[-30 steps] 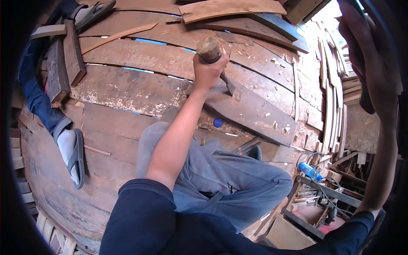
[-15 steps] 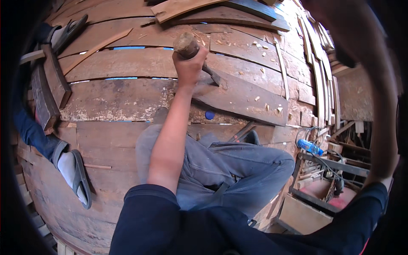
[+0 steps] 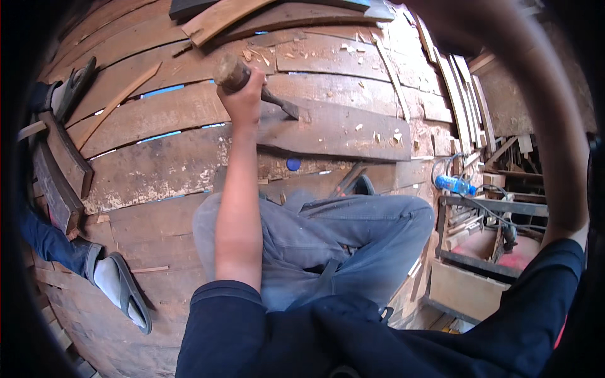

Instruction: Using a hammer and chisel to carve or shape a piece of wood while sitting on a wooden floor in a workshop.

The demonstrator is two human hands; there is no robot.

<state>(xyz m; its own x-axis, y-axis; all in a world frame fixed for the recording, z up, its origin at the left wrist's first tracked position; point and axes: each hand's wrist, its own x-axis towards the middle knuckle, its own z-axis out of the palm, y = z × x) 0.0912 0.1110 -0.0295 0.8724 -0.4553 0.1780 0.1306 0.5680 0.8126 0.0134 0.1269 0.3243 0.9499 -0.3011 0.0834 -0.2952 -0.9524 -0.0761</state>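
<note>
My left hand (image 3: 244, 102) is closed round the thick wooden handle of a chisel (image 3: 283, 106). The chisel leans, its worn handle end up to the left and its blade tip down on a dark wooden plank (image 3: 353, 129). Pale chips lie on the plank to the right of the blade. My right arm is raised along the right side, and my right hand (image 3: 444, 19) is high at the upper edge, dark and partly cut off. Its fingers are hidden, so whatever it may hold does not show.
A blue bottle cap (image 3: 293, 164) lies near my knees. Stacked boards (image 3: 283, 19) lie at the far side. On the right are a blue-labelled bottle (image 3: 455, 184), cables and a metal frame (image 3: 466, 255). Another person's sandalled foot (image 3: 123, 293) rests at the left, near dark timber pieces (image 3: 60, 183).
The view has shifted, so the plank and chisel sit farther left and slightly higher. My left hand keeps its hold on the chisel. My right arm stays raised.
</note>
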